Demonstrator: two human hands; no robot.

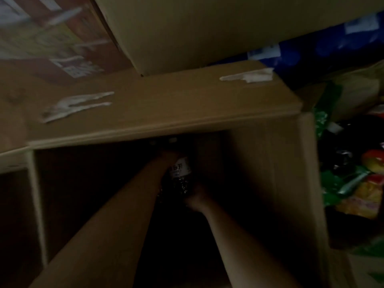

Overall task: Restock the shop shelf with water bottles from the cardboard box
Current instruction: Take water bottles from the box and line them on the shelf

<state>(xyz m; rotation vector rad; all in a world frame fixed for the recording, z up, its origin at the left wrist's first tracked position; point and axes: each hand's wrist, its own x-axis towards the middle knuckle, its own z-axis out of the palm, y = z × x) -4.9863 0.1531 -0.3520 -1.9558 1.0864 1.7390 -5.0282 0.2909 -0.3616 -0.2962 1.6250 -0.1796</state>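
Both my arms reach down into a large open cardboard box (280, 163) whose inside is very dark. A clear water bottle (180, 173) with a white label lies tilted between my hands. My left hand (168, 159) grips its upper part near the label. My right hand (195, 199) holds its lower end from below. Pale caps of other bottles (172, 139) show faintly deeper in the box, under the far flap. The frame is blurred and dim, so finger detail is hard to make out.
The box's far flap (166, 107) is folded back and carries torn tape strips. Another cardboard box (207, 28) sits above it. A printed carton (62, 42) is at the top left. Colourful snack packets (357, 183) crowd the right side.
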